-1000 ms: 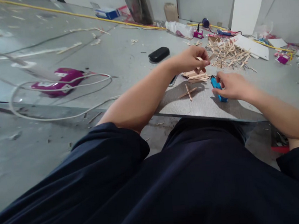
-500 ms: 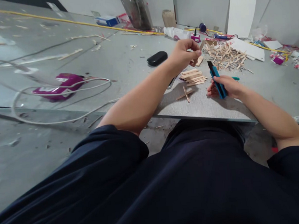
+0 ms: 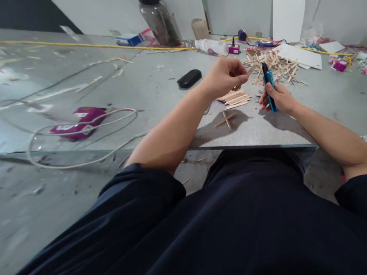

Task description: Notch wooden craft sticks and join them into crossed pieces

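Note:
My left hand (image 3: 224,74) is raised above the grey board (image 3: 264,127) and pinches a flat wooden stick (image 3: 252,69) between thumb and fingers. My right hand (image 3: 278,98) grips a blue tool with a black tip (image 3: 268,83), held upright close to the end of that stick. Below the left hand lies a small stack of wooden sticks (image 3: 235,98). Nearer to me, two sticks joined as a cross (image 3: 226,119) lie flat on the board.
A heap of stick crosses (image 3: 275,66) lies behind the hands. A black case (image 3: 189,78), a pink device (image 3: 80,121) with a white cable (image 3: 78,155), a dark bottle (image 3: 159,17), white sheets (image 3: 300,56) and scattered clutter lie around. My dark-clothed legs fill the foreground.
My right hand picked the blue tool up off the board and raised it upright beside the stick. My left hand lifted the stick off the stack.

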Demonstrator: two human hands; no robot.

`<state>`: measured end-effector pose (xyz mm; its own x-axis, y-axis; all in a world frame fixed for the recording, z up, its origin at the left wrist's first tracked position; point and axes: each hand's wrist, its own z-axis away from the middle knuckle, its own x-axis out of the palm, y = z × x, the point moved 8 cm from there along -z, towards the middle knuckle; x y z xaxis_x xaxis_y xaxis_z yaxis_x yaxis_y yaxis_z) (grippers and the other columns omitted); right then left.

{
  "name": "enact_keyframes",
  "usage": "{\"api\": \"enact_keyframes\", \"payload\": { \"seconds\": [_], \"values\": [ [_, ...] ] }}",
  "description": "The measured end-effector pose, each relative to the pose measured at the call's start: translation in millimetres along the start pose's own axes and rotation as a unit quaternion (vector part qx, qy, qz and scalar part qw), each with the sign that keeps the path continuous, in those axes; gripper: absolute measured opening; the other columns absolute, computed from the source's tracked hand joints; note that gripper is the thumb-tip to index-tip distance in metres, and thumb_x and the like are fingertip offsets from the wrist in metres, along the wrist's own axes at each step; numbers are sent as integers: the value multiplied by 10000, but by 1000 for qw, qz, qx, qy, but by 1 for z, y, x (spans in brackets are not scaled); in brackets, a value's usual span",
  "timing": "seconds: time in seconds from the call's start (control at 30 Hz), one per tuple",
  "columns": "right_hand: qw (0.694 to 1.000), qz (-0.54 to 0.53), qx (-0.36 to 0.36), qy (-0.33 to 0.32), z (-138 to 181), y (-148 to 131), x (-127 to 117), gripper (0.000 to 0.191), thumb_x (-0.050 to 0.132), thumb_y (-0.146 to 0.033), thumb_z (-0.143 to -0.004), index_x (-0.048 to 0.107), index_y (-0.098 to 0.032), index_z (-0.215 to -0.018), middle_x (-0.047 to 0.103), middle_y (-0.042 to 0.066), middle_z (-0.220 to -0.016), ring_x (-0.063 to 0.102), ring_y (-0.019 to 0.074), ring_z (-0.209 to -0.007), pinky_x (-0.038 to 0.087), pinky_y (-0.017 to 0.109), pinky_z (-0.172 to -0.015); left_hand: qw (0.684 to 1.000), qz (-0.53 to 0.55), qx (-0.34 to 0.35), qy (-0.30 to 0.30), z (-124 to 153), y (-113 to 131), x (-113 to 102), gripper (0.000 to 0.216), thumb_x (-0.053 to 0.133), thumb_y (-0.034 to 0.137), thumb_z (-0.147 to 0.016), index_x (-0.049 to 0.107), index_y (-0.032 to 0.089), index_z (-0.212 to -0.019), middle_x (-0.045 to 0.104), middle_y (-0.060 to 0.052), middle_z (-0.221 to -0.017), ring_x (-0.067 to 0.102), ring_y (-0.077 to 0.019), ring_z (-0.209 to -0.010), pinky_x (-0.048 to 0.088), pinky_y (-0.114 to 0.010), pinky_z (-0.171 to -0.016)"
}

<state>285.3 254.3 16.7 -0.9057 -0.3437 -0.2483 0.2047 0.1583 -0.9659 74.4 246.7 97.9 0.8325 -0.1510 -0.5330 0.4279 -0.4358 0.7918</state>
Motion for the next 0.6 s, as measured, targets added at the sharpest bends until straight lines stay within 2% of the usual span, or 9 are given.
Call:
{"api": "enact_keyframes", "payload": {
  "seconds": [0.07, 0.17, 0.27, 0.37, 0.43, 0.5, 0.6],
  "values": [
    [999, -7, -2, 31, -1, 1, -5, 853, 720, -1133, -819, 540, -314, -974, 743, 12, -829, 732, 213, -662, 587, 354, -564, 999, -10, 0, -44, 11, 8, 13, 113, 775, 240, -987, 727, 199, -1081, 710, -42, -869, 644, -154, -790, 558, -352, -779],
    [997, -29, -21, 70, -3, 0, -13, 831, 686, -1123, -865, 559, -314, -1009, 675, -24, -755, 676, 192, -590, 545, 344, -524, 985, -83, -2, -152, 40, 13, 51, 152, 776, 262, -979, 775, 214, -1123, 756, -46, -883, 689, -181, -788, 551, -367, -787],
    [995, -40, -35, 81, -5, 0, -16, 804, 666, -1104, -905, 573, -315, -1031, 640, -43, -717, 631, 174, -552, 509, 330, -498, 965, -206, 19, -164, 68, 11, 81, 151, 787, 248, -954, 794, 243, -1104, 816, -57, -959, 746, -232, -885, 552, -384, -855],
    [996, -36, -45, 74, -4, -3, -13, 775, 670, -1084, -925, 562, -319, -994, 617, -46, -693, 592, 167, -529, 482, 325, -467, 951, -254, -1, -174, 89, 0, 101, 142, 749, 239, -1008, 792, 262, -1141, 856, -68, -1011, 790, -270, -966, 564, -391, -892],
    [996, -32, -53, 60, -1, -5, -9, 752, 669, -1059, -953, 567, -315, -980, 612, -40, -694, 582, 164, -523, 474, 325, -458, 946, -282, -18, -159, 99, -7, 104, 179, 755, 309, -1044, 788, 265, -1214, 859, -82, -1030, 806, -303, -1000, 576, -416, -899],
    [997, -29, -53, 43, 2, -5, -4, 722, 678, -1023, -986, 579, -308, -986, 612, -35, -703, 581, 158, -519, 468, 323, -457, 943, -312, -32, -110, 109, -12, 97, 248, 729, 421, -1090, 779, 265, -1275, 855, -119, -1107, 811, -345, -1050, 592, -457, -892],
    [998, -16, -52, 20, 5, -4, 4, 712, 688, -1010, -992, 585, -306, -988, 600, -38, -691, 571, 154, -502, 454, 320, -446, 949, -314, 12, -18, 132, -8, 89, 296, 587, 483, -1169, 782, 284, -1268, 819, -164, -1279, 794, -365, -1177, 631, -506, -962]
  ]
}}
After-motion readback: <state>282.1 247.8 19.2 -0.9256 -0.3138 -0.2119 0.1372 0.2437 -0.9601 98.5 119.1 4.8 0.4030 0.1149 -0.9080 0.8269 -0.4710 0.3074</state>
